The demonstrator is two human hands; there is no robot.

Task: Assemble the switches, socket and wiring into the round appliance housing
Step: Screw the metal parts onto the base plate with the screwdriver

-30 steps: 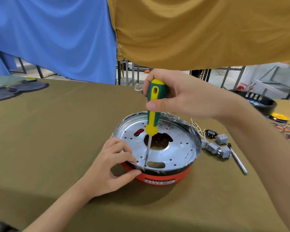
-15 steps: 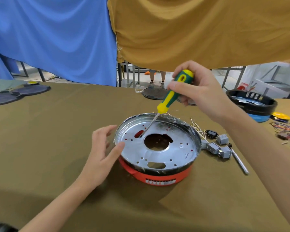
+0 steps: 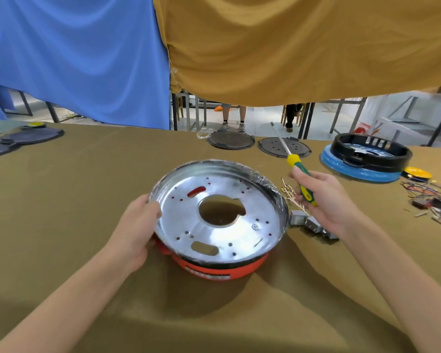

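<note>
A: What sits at the far left?
B: Dark round lids [image 3: 23, 137] lie flat on the olive table cloth [image 3: 74, 200], under a blue curtain [image 3: 74, 54].

A: And the left hand?
B: The left hand [image 3: 135, 230] grips the left rim of the round appliance housing [image 3: 218, 217], thumb over the edge, fingers beneath. The housing sits mid-table: a silver perforated plate with a central hole, over an orange base.

A: To its right?
B: Grey switch blocks [image 3: 312, 222] and thin wires [image 3: 289, 193] lie just beside the housing. The right hand [image 3: 326, 200] is curled round a green-and-yellow screwdriver [image 3: 297, 166], whose shaft points up and away.

A: Farther right?
B: A black-and-blue housing [image 3: 367, 159], then a tangle of coloured wiring [image 3: 433, 197].
</note>
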